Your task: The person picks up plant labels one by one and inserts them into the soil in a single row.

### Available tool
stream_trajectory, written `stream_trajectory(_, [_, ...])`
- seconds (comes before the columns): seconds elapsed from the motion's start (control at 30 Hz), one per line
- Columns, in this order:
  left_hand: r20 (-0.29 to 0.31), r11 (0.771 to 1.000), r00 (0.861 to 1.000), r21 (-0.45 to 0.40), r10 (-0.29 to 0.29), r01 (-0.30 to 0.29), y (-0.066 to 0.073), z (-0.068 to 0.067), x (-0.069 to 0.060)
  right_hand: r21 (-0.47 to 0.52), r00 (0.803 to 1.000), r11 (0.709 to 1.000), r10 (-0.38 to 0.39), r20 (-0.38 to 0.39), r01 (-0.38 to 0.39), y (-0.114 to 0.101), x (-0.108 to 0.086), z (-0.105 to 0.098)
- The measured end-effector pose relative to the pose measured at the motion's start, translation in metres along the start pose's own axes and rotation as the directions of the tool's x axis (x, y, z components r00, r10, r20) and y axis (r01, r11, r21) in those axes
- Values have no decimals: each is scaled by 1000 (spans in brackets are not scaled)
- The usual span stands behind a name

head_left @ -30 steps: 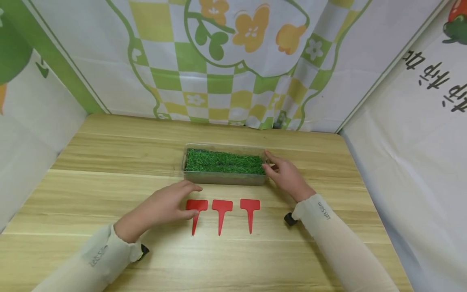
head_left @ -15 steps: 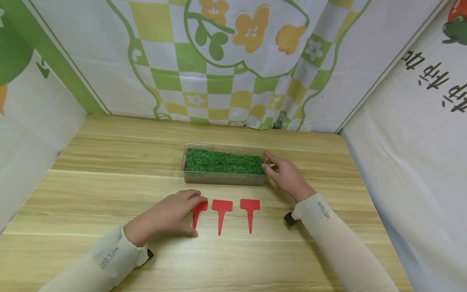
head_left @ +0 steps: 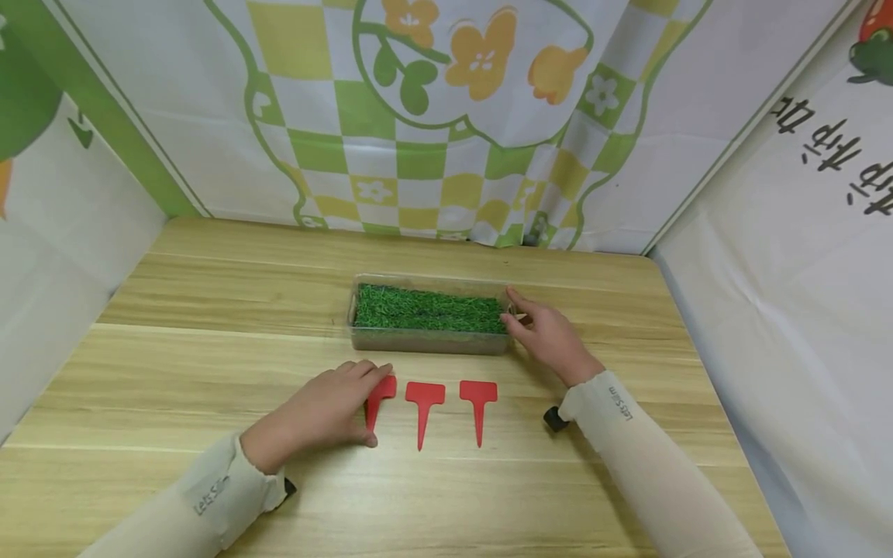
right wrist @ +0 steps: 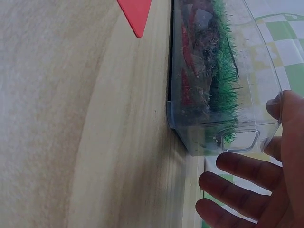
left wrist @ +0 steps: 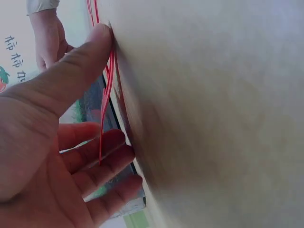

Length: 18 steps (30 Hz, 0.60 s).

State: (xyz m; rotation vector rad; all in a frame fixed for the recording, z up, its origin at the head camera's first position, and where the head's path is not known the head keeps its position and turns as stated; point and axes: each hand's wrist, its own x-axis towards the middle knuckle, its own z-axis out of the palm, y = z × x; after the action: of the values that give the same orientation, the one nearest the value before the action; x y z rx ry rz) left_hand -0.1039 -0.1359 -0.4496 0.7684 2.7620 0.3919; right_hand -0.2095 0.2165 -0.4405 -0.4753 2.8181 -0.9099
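My left hand [head_left: 321,407] grips the leftmost of three red T-shaped plant labels [head_left: 380,394], thumb at its pointed end and fingers at its wide head. In the left wrist view that label [left wrist: 103,105] stands tilted between thumb and fingers. The middle plant label [head_left: 425,394] and the right plant label [head_left: 477,392] lie flat on the table. Behind them stands a clear plastic box [head_left: 429,341] containing green artificial grass [head_left: 418,308]. My right hand [head_left: 551,341] pinches the box's right end at the rim, its other fingers extended outside, as the right wrist view shows.
The wooden table [head_left: 230,310] carries all of this. A checked, flower-printed curtain [head_left: 432,163] hangs at its back edge. White printed sheets close off the left and right sides. Reddish pieces [right wrist: 186,85] show through the box's wall below the grass.
My left hand has come down onto the left plant label, closed its thumb and fingers on it and tilted it slightly. My right hand and the box have stayed where they were.
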Motion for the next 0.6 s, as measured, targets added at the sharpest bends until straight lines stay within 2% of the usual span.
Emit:
stream_trajectory(0.27, [-16,999,999,-12,-39,38,-1,-8,3,-22,1000,1000,10,0,-10,0,1,0])
stream_trajectory(0.47, [-110,1000,994,-29,-15,12,-3,-13,0,-21,1000,1000,11,-2,-11,-1,0,1])
stream_trajectory(0.6, [-171,999,985,-47,-9,1,-2,-22,-2,-26,1000,1000,12,-3,-12,-1,0,1])
